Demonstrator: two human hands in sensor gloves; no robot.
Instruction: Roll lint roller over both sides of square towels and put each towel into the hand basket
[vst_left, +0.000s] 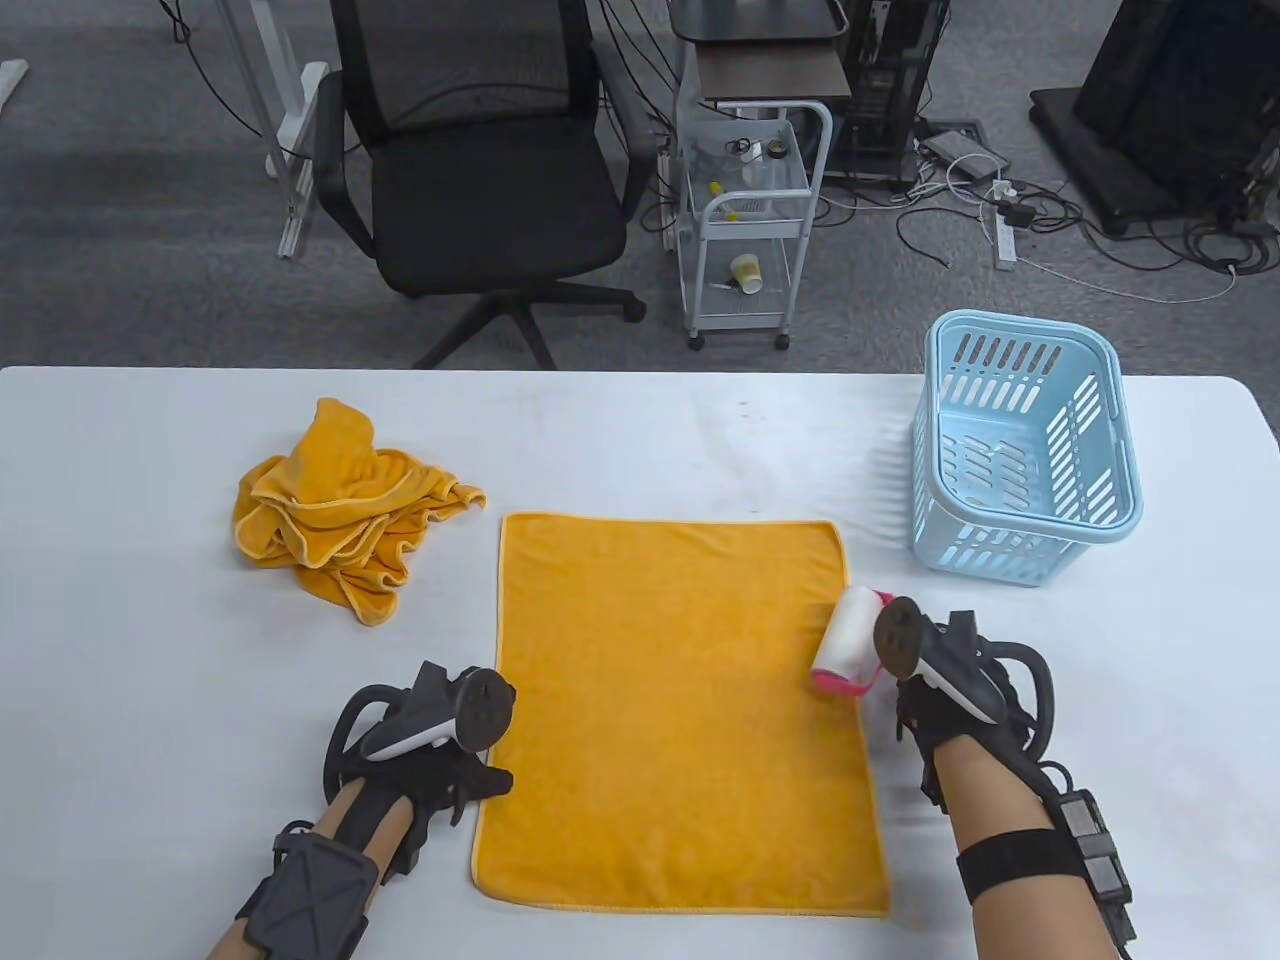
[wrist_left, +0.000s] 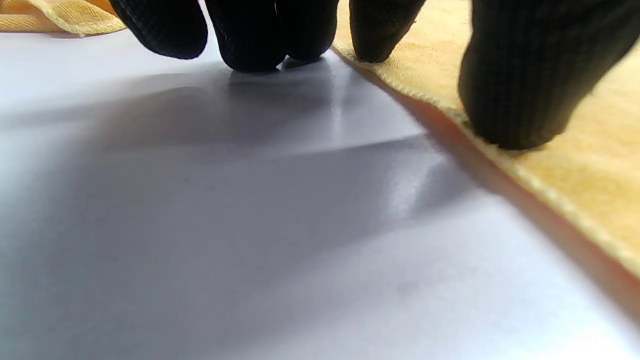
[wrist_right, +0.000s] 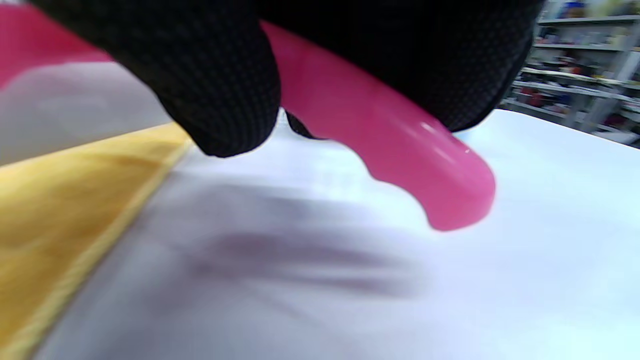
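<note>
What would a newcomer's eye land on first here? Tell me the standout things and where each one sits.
The flat orange towel spread at the table's centre stands out first. At its right edge the right hand grips a pink lint roller, while the left hand has fingertips on the left edge. A crumpled orange towel pile lies at far left, and a light blue basket stands at far right.

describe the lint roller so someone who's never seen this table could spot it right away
Start at the flat orange towel in the middle of the white table. At its right edge lies the lint roller, gripped by the right hand. It is the only white drum with a pink handle.
</note>
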